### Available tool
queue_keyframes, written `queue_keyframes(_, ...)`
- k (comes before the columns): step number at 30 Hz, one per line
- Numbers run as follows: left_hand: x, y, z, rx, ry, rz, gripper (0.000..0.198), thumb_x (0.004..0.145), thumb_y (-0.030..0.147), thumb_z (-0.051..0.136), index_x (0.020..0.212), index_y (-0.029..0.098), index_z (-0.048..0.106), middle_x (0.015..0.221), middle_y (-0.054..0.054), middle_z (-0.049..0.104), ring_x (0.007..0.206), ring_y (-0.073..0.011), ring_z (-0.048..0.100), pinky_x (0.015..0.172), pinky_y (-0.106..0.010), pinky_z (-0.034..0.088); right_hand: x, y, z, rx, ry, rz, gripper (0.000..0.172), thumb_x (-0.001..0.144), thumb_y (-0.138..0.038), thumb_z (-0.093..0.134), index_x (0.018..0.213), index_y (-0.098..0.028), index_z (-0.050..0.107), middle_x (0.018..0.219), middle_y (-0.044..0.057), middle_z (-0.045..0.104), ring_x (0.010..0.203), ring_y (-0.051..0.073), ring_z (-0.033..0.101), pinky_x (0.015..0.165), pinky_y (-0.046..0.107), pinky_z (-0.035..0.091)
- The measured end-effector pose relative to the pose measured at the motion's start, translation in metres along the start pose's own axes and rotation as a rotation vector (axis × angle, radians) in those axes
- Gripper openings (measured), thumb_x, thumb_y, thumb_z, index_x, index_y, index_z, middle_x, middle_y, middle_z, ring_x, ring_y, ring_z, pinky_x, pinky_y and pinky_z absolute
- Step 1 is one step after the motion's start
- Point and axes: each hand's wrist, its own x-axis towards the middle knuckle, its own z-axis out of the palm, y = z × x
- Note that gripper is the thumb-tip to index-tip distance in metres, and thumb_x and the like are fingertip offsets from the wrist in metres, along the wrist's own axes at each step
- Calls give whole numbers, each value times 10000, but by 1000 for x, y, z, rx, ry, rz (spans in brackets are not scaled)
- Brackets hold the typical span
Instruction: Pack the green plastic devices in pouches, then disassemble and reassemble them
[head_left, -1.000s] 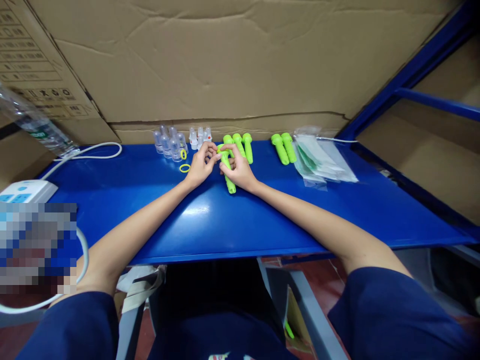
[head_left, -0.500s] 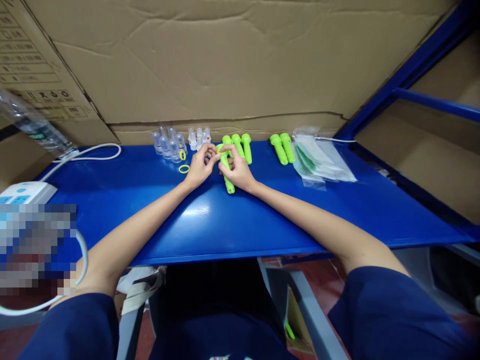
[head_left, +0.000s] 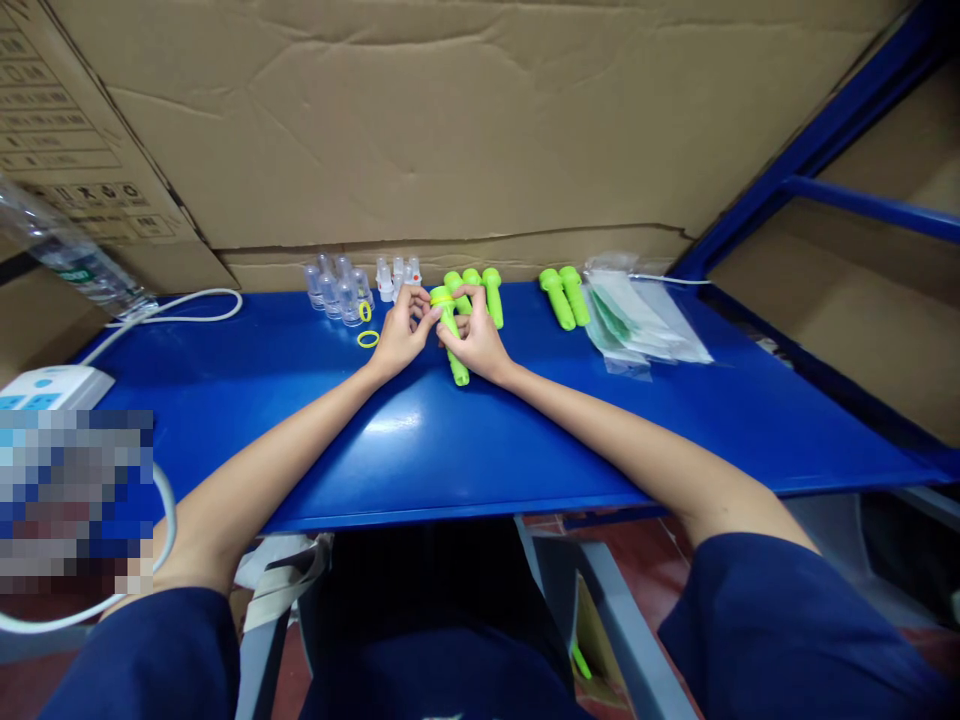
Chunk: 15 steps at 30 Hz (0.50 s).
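Observation:
A lime-green flashlight body [head_left: 456,362] stands tilted between my hands, its wide head at the far end. Around that head lies a thin yellow ring [head_left: 442,299]. My right hand [head_left: 478,338] is closed around the body's right side, with a finger bent up at the head. Thumb and fingers of my left hand [head_left: 405,328] are pinched against the left side of the head, at the ring. Two more yellow rings, one leaning [head_left: 365,312] on the clear caps and another flat [head_left: 368,339], are left of my left hand. Several similar green bodies [head_left: 493,297] lie just behind.
Clear plastic caps [head_left: 330,290] and small white-based clear parts [head_left: 385,280] stand at the back of the blue table [head_left: 450,460]. Two green bodies [head_left: 556,298] and bagged masks [head_left: 645,320] lie right. A power strip [head_left: 56,385], cable and bottle [head_left: 82,260] are left.
The right index finger has shifted right off the head, so the yellow ring around it shows more fully. Both hands stay at nearly the same spot.

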Motion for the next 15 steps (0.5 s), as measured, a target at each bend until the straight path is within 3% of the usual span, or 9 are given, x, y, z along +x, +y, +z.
queue_keyframes(4,0,-1,1,40,27,0,573,876,757,569,1053,218,487,959,-40,608,755,-130,620,591,-235,433,-1,-3,2,25,77,5,558,920,-637,610,1217,-291,290,697,-35,569,547,185,634,479,337,551)
queue_keyframes(10,1,3,-2,121,122,126,529,939,692,532,1125,197,553,1107,-95,619,869,-154,653,641,-244,473,6,0,1,245,-16,88,564,944,-696,535,1252,-302,276,831,-12,658,483,133,606,433,287,526)
queue_keyframes(15,0,5,-3,167,128,146,532,933,697,527,1122,202,575,1093,-92,619,870,-161,642,673,-259,482,5,0,1,209,-7,40,544,947,-622,571,1274,-285,297,892,-12,660,465,106,589,439,270,541)
